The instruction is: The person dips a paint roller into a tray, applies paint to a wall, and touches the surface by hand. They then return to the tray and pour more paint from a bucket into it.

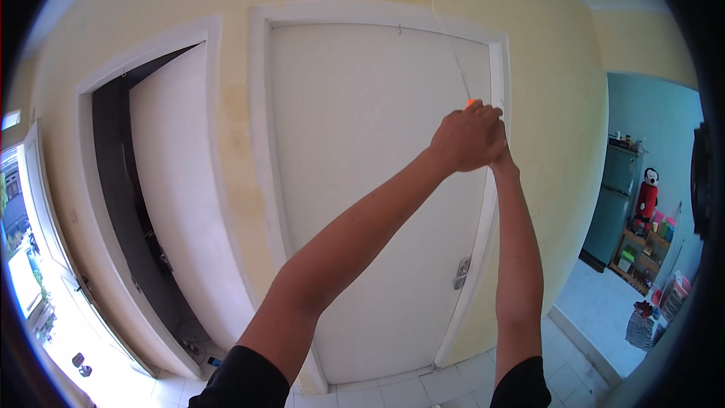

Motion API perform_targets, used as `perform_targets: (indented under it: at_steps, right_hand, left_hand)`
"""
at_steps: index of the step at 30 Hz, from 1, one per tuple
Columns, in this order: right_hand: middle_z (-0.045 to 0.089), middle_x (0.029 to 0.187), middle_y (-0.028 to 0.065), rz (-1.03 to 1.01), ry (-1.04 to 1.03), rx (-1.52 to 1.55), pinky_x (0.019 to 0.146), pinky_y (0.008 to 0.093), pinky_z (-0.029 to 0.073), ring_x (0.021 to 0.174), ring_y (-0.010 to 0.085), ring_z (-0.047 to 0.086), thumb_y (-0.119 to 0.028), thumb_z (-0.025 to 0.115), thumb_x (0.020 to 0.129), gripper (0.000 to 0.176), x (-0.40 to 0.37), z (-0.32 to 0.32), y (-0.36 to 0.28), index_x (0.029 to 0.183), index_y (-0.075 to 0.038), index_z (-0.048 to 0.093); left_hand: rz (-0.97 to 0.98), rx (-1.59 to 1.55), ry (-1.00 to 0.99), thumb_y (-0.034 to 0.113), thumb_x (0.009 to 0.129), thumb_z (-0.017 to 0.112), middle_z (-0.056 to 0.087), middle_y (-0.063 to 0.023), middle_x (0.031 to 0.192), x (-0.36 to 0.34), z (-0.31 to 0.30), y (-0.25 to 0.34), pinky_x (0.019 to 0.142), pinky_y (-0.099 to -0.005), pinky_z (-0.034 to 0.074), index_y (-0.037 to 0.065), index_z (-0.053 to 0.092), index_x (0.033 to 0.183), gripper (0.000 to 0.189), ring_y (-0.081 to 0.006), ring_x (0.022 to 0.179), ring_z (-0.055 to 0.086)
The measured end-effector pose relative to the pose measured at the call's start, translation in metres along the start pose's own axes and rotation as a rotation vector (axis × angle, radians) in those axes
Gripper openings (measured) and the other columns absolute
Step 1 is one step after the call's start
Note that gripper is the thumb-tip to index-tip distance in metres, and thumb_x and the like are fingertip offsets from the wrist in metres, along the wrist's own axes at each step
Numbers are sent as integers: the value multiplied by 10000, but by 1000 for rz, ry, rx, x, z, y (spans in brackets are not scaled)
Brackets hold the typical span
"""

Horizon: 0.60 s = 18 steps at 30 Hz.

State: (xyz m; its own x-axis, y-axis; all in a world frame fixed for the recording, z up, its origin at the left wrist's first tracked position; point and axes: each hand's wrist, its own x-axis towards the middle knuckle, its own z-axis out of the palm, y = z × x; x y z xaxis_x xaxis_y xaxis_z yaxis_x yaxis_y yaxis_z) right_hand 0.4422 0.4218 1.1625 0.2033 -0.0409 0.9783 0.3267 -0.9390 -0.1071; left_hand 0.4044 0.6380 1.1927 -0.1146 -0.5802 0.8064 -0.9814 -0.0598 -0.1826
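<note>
One orange piece (471,103): small and bright, it pokes out just above your knuckles, at the upper right edge of the closed door (362,204). Too little of it shows to say what it is.
Left hand (464,140): you hold it up against the closed door's right edge, back toward you, with the fingers curled together into a fist right under the orange piece. You cannot tell whether they clamp it.
Right hand (500,149): it sits behind your left hand and touches it, with only the wrist side showing. Whether its fingers are apart or together cannot be told.
Thin string (458,64): it slants down the closed door's upper right part and ends at the orange piece.
Hook (399,28): small, near the closed door's top edge, left of the string.
Latch (461,272): metal, low on the closed door's right edge, well below your hands.
Yellow wall (234,143): it surrounds the closed door's white frame and is stained just to its left.
Open door (181,196): white, left of the closed door, swung inward on a dark doorway (113,181).
Tiled floor (423,389): pale, at the closed door's foot.
Fridge (615,204): far right of the closed door, in a blue-walled room.
Plush toy (646,193): red and black, just beside the fridge, above a cluttered shelf (642,253).
</note>
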Motion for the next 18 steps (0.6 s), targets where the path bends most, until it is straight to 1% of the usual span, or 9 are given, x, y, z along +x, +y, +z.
perform_targets:
  at_steps: [2,4,8,10,12,13,15,16,18]
  right_hand:
    - [607,1210,134,77,-9,25,879,368,526,1066,236,625,-275,599,1006,394,-43,1,-14,1291,-15,518]
    - [604,1251,140,138,-13,60,898,374,519,1096,233,621,-279,585,1020,413,-107,1,-33,1329,-15,513]
    - [599,1332,153,313,-38,141,937,386,506,1156,225,612,-289,558,1046,453,-287,0,-81,1405,-16,504]
    - [597,1373,159,443,1,152,956,392,499,1186,222,607,-293,545,1060,474,-377,-3,-112,1443,-16,500]
    - [700,1024,191,616,104,117,807,412,549,932,311,710,-243,642,1003,371,-437,-14,-176,1258,18,576]
    - [679,870,177,704,114,121,693,415,538,790,325,698,-247,663,985,315,-484,-16,-190,1131,16,569]
    - [643,827,159,901,15,73,675,402,529,774,303,666,-287,662,982,370,-570,-37,-225,1136,32,557]
    - [711,986,151,1171,56,258,760,375,549,845,251,669,-326,523,1085,314,-691,-34,-194,1138,-25,595]
    - [699,999,146,1201,-118,-3,783,395,547,845,258,646,-328,538,1076,317,-723,-83,-241,1147,-25,596]
  left_hand:
    - [-71,-42,-193,430,909,660,590,-160,1395,-24,-10,25,1060,-485,484,85,549,1387,600,-355,1352,530]
    - [148,-3,27,424,911,687,519,-159,1493,-66,32,21,1109,-477,450,86,515,1435,646,-347,1410,472]
    - [237,-255,42,316,934,693,481,-152,1547,-177,36,72,1148,-463,426,94,508,1469,608,-332,1431,456]
    - [140,-410,-61,248,926,709,533,-126,1508,-241,39,94,1106,-441,477,98,540,1454,574,-311,1370,530]
    - [33,-527,-65,188,925,713,622,-97,1415,-308,43,113,1020,-409,546,85,613,1380,477,-293,1267,621]
    - [-52,-557,-86,178,925,717,654,-86,1367,-345,50,121,986,-401,563,87,640,1346,437,-288,1221,648]
    - [-256,-607,-134,180,931,719,700,-70,1290,-415,62,134,932,-389,586,105,682,1294,372,-283,1147,686]
    - [-376,-630,-166,190,937,718,714,-65,1262,-450,65,143,911,-386,592,122,697,1276,346,-282,1120,697]
    - [-634,-611,-332,250,967,688,708,-80,1265,-531,74,160,926,-392,579,197,662,1339,376,-297,1114,695]
